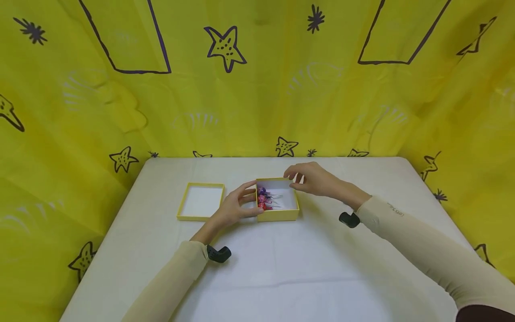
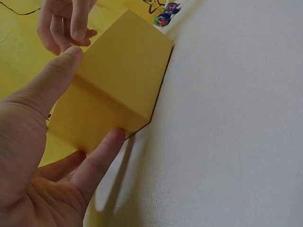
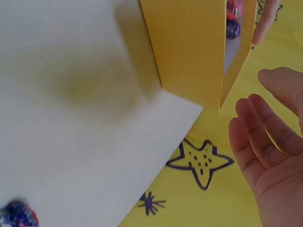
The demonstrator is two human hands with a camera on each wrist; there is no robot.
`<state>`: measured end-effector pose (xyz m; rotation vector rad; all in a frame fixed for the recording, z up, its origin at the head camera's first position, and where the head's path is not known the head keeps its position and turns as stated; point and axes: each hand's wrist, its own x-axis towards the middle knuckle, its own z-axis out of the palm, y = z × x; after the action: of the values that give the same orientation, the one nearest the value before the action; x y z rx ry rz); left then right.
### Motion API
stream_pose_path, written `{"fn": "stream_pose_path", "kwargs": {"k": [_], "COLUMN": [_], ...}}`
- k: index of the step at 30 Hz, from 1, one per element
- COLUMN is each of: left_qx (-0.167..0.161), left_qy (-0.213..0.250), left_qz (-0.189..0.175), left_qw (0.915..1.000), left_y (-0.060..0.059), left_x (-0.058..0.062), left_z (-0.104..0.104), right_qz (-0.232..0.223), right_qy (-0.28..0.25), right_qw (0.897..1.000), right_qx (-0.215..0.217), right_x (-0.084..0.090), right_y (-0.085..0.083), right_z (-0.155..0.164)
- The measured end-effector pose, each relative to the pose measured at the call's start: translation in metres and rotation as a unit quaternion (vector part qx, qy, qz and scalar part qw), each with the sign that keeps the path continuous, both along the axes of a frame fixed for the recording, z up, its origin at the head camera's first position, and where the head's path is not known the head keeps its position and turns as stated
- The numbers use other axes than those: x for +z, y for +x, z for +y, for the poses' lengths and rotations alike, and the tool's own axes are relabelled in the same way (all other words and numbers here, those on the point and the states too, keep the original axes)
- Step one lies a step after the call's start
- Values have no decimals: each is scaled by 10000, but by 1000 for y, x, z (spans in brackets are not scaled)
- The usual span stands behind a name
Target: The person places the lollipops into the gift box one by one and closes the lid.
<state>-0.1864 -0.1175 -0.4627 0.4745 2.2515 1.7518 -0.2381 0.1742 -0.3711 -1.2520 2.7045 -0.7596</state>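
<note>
A small yellow box [image 1: 277, 214] sits open near the middle of the white surface [image 1: 281, 268], its white inside showing. Along its left inner wall lie several wrapped lollipops [image 1: 263, 199] — purple and red heads, thin sticks pointing right.

The left hand [image 1: 237, 206] holds the box from its left side: the thumb lies along the top of the left wall and the fingers press against the outer wall lower down, as the left wrist view shows plainly [image 2: 80, 156]. The right hand [image 1: 311, 179] hovers over the far right corner of the box, fingers loosely bent and somewhat spread; from the right wrist view [image 3: 270, 142] it seems to hold nothing and to be just clear of the wall, though the head view leaves contact hard to judge.

Just left of the left hand lies the box lid [image 1: 200, 202], upside down, its white inside up, apart from the box. A yellow cloth [image 1: 257, 89] printed with dark stars and outlined shapes hangs behind and to both sides of the surface.
</note>
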Motion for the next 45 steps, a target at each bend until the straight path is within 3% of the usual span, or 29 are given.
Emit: {"fn": "stream_pose_path", "kwargs": {"k": [7, 14, 24, 29, 35, 45], "left_qx": [-37, 3, 28, 29, 23, -8], "left_qy": [21, 33, 62, 43, 19, -77], "left_qz": [39, -2, -77, -54, 14, -18], "left_qw": [10000, 10000, 9999, 10000, 10000, 10000], "left_y": [1, 2, 2, 1, 1, -1], "left_x": [0, -1, -1, -1, 1, 1], "left_z": [0, 1, 2, 1, 1, -1], "right_qz": [-41, -415, -509, -587, -349, -370], "right_qy": [79, 395, 617, 777, 1054, 1442], "right_qw": [9994, 9962, 9922, 9879, 9838, 9686], "right_qx": [-347, -657, -958, -1207, -1406, -1989], "right_x": [2, -5, -11, -19, -29, -40], "right_y": [1, 2, 15, 21, 25, 34], "right_z": [29, 59, 97, 114, 126, 135]}}
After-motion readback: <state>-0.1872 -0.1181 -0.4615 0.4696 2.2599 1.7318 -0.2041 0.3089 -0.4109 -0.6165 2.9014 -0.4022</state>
